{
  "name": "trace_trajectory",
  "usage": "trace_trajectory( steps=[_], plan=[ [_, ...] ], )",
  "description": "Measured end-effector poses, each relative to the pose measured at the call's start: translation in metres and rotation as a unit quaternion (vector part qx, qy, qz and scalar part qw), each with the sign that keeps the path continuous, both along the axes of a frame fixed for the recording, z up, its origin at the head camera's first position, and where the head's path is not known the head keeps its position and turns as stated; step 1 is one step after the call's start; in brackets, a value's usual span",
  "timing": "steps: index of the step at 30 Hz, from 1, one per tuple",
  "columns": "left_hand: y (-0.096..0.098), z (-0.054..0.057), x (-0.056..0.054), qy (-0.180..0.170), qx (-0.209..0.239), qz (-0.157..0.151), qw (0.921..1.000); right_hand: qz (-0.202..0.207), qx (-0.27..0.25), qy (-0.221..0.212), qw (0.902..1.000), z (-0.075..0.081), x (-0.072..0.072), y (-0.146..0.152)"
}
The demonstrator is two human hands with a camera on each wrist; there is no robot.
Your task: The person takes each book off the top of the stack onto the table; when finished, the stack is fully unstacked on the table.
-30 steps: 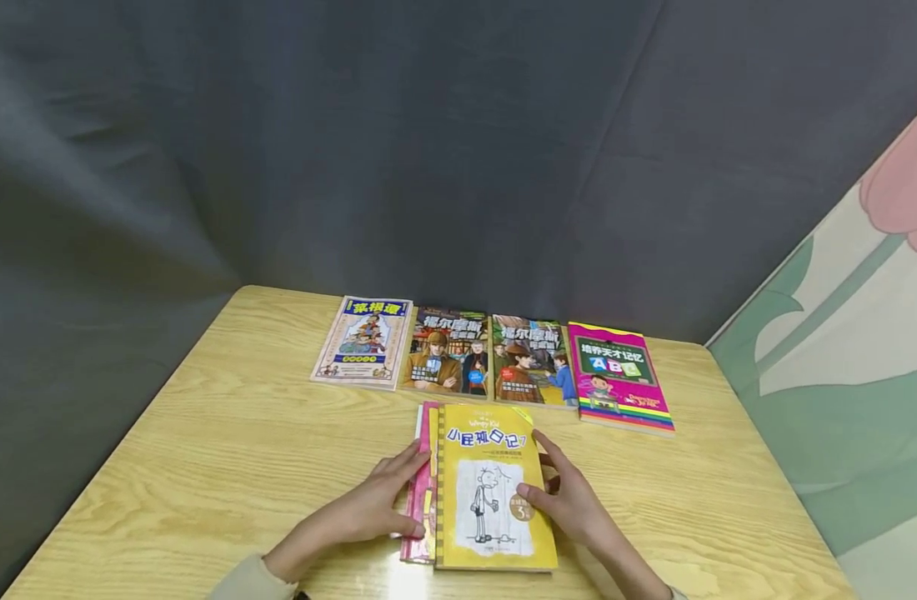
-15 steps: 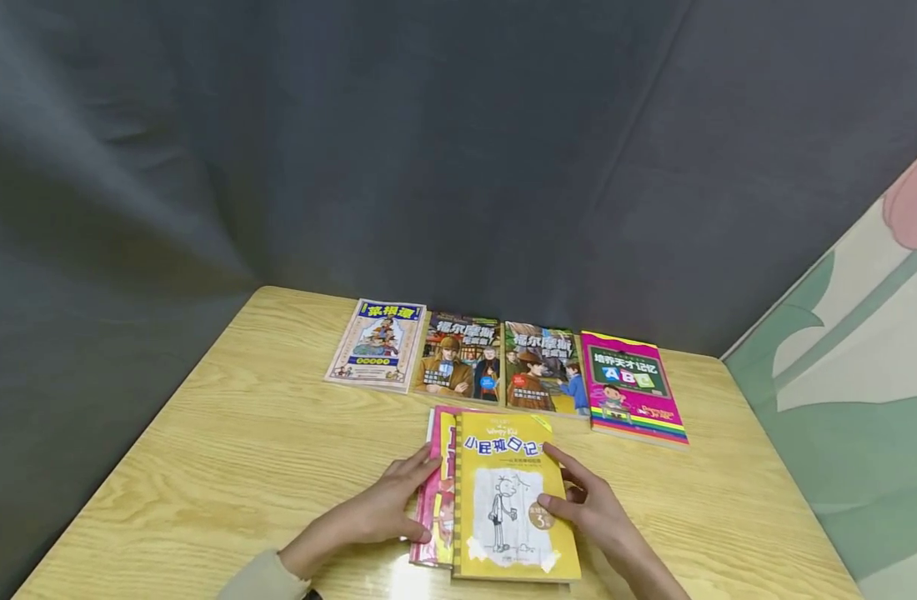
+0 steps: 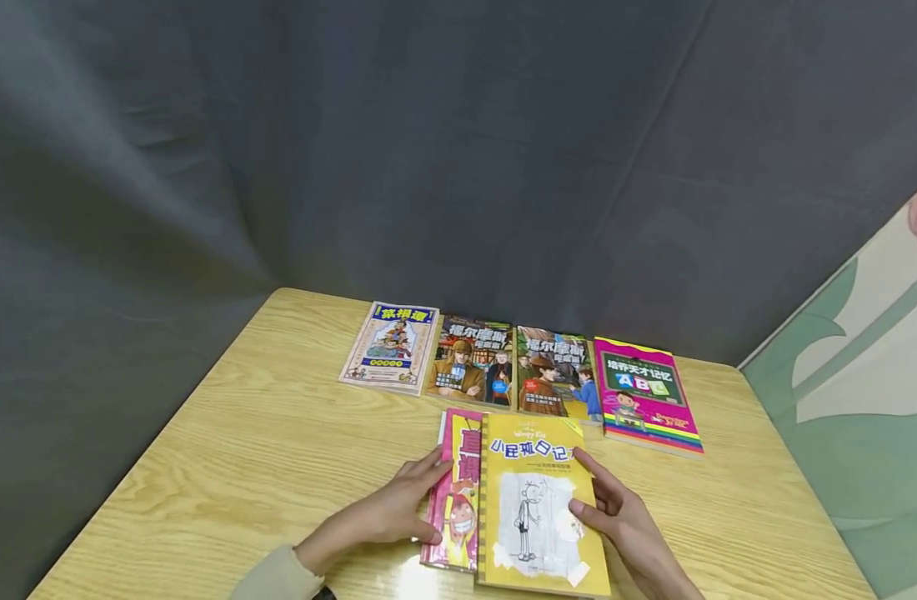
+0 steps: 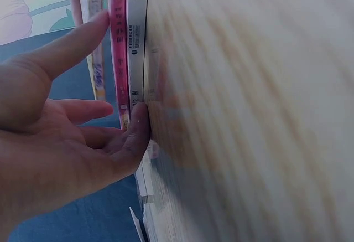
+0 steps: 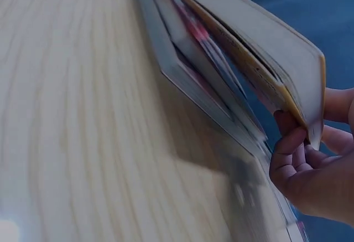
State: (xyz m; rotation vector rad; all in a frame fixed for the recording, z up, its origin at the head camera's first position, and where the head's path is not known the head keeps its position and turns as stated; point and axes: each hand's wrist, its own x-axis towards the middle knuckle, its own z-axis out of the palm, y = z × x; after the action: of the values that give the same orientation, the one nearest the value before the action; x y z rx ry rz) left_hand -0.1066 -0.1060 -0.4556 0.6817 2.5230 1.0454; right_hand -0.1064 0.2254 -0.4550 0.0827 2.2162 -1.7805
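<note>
My right hand (image 3: 625,518) holds a yellow comic diary book (image 3: 535,500) by its right edge, thumb on the cover and fingers curled beneath. In the right wrist view this yellow book (image 5: 301,59) is tilted up off the books under it. Below lies a pink-and-yellow book (image 3: 458,508), its left part showing. The left wrist view shows its pink spine (image 4: 118,37) above a white spine (image 4: 136,26). My left hand (image 3: 394,507) rests along the stack's left side, thumb and fingers spread, fingertips right at the spines.
Along the back of the wooden table (image 3: 226,467) lie a pale comic book (image 3: 391,348), two detective books (image 3: 469,362) and a magenta ABC book (image 3: 646,396). A dark curtain (image 3: 458,158) hangs behind; a flowered cloth (image 3: 841,375) stands at right.
The yellow book has slid right relative to the pink-and-yellow book in my right hand, uncovering more of that cover. My left hand stays at the spines while the head view shifts.
</note>
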Motion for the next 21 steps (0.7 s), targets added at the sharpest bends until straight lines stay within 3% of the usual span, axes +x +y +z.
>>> trace_trajectory(
  steps=[5,10,15,21],
  plan=[
    [0.001,-0.001,0.000,0.000,-0.002,-0.001,1.0000,-0.049,-0.030,-0.050,0.9971,0.005,0.004,0.024],
    [0.002,0.000,-0.001,0.003,-0.005,-0.002,1.0000,-0.076,-0.027,-0.099,0.9917,0.010,0.006,0.059],
    [0.001,0.002,0.000,-0.001,-0.003,-0.001,1.0000,-0.057,-0.013,-0.109,0.9923,0.007,0.010,0.088],
    [0.000,0.001,0.001,-0.009,-0.001,0.000,1.0000,-0.044,0.036,-0.098,0.9935,-0.006,0.006,0.100]
  ],
)
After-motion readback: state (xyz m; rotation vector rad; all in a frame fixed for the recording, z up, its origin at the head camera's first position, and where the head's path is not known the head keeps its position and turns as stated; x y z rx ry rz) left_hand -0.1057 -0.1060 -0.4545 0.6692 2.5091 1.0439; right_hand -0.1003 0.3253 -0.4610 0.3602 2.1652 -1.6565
